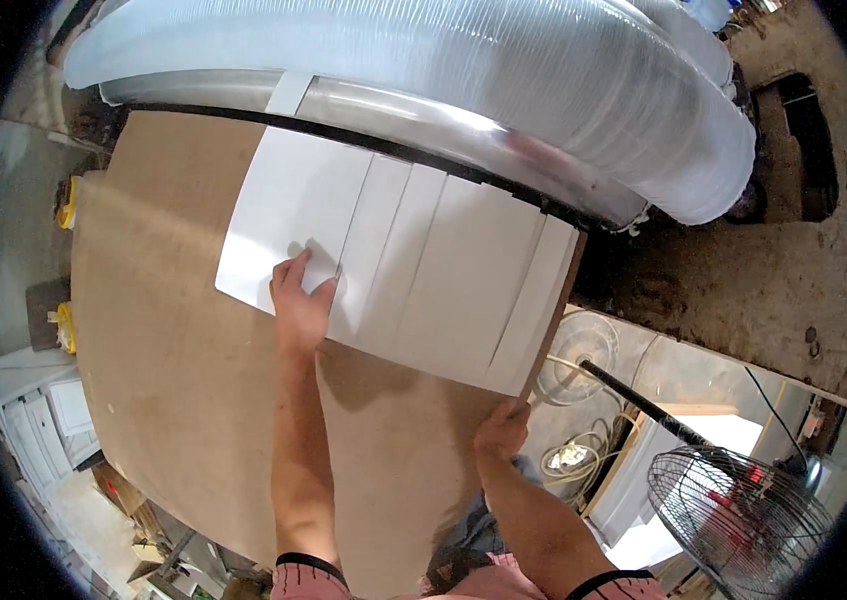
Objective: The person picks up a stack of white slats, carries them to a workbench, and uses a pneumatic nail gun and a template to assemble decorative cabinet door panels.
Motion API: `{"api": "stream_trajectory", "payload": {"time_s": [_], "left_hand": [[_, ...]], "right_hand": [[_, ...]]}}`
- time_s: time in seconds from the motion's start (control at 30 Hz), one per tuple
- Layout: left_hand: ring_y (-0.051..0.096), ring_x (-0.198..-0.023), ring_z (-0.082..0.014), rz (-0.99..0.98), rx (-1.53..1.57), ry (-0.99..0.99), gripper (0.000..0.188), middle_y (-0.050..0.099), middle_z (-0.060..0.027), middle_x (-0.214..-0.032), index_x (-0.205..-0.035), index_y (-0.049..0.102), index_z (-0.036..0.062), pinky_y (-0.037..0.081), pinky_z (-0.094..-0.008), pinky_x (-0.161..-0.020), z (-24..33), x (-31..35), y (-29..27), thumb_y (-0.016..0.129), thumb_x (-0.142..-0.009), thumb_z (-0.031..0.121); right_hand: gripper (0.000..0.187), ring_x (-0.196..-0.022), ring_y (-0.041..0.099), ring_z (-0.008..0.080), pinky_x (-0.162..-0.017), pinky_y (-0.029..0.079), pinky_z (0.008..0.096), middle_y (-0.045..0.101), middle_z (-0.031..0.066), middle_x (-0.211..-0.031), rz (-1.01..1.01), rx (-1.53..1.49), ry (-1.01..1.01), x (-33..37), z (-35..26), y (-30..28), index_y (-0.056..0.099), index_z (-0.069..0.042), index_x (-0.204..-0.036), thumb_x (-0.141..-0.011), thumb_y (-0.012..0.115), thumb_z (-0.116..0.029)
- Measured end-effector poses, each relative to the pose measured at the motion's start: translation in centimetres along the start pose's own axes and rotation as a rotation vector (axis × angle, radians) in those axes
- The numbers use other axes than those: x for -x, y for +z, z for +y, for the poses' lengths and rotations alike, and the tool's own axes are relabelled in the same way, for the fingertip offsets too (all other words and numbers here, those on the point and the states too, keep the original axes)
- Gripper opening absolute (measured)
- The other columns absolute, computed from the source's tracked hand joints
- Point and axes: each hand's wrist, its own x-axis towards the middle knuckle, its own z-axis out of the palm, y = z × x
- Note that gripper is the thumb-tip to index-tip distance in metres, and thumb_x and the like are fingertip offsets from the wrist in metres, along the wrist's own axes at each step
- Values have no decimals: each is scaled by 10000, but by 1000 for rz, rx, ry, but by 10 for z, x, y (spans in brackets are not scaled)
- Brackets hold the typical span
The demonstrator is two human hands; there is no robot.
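Several flat white panels [294,200] lie side by side on a large brown board [174,330], with narrow seams between them. My left hand [301,305] rests on the near edge of the white panels, close to a seam. Its thumb and fingers are apart and hold nothing. At the board's right edge, just below the panels' near right corner, my right hand [503,430] is closed around the brown board's rim. The undersides of its fingers are hidden.
Big rolls of clear plastic film [424,60] lie beyond the board's far edge. A black-caged fan [739,520] stands at the lower right, near a coiled hose [579,455] on the floor. To the right is a worn brown surface [744,300] with a cut-out.
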Motion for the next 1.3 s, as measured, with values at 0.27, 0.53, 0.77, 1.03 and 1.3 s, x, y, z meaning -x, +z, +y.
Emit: {"api": "stream_trajectory", "payload": {"time_s": [0.27, 0.53, 0.77, 1.03, 1.3], "left_hand": [[492, -1284, -373, 11, -60, 60, 583, 540, -192, -1363, -1387, 617, 30, 421, -451, -1105, 7, 0, 1, 769, -840, 161], [535, -1215, -313, 204, 78, 205, 404, 611, -128, -1231, -1287, 690, 53, 461, -424, -1042, 36, 19, -16, 737, -887, 79], [519, -1238, -336, 421, -144, 469, 390, 589, -95, -1340, -1254, 706, 88, 397, -495, -1082, 51, 1, -28, 759, -867, 88], [399, -1427, -408, 340, -312, 128, 721, 439, -173, -1567, -1498, 501, 76, 357, -545, -1164, -55, -62, -26, 786, -877, 306], [609, -1143, -348, 267, -194, 203, 437, 661, -146, -1184, -1273, 684, 43, 493, -445, -999, -64, -67, -33, 787, -858, 136]], "right_hand": [[583, -974, 654, 543, -807, 486, 628, 705, 306, -1000, -11, -22, -25, 1, -2, -4, 604, -75, -1203, -1016, 426, -597], [536, -1023, 639, 548, -840, 475, 631, 693, 319, -1052, -48, 7, -27, 1, -2, -7, 582, -52, -1224, -1007, 455, -525], [483, -1032, 624, 562, -860, 465, 636, 684, 331, -1064, -43, -57, -73, -2, 1, -7, 575, -50, -1231, -1008, 455, -461], [589, -1043, 622, 551, -882, 469, 623, 684, 321, -1065, -80, 103, 111, -10, 8, 1, 580, -42, -1225, -1019, 403, -565], [570, -1055, 631, 539, -899, 477, 611, 687, 316, -1088, -36, 74, -21, -1, -8, -10, 575, -57, -1247, -1026, 407, -555]]}}
